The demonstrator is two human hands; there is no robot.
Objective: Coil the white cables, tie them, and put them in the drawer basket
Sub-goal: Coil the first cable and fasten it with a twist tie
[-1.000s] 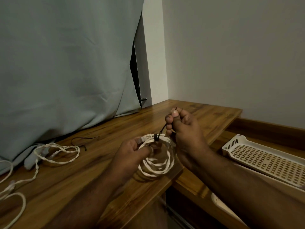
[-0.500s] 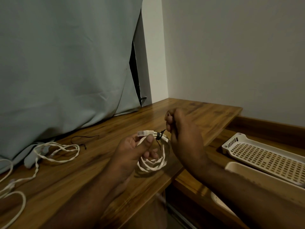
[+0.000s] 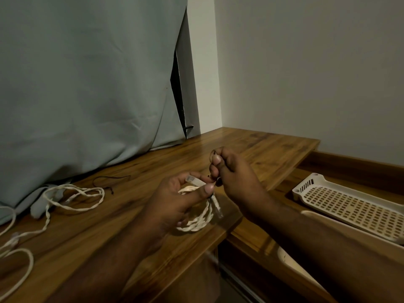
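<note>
Left hand (image 3: 177, 200), frame centre: fingers closed round a coil (image 3: 197, 223) of white cable, thumb pressing one plug (image 3: 193, 180); second plug (image 3: 217, 207) hangs below. Right hand (image 3: 235, 178), just right of it: fingertips pinched on a black tie (image 3: 215, 181) that runs to the coil. Coil held just above the bench (image 3: 273, 154) edge. Loose cable (image 3: 72, 200) lies uncoiled at lower left on the bench, spare tie (image 3: 109, 180) beside it. Perforated basket (image 3: 349, 206) at right, in the open drawer (image 3: 290, 259), well apart from the coil. Grey curtain (image 3: 87, 84) fills upper left.
</note>
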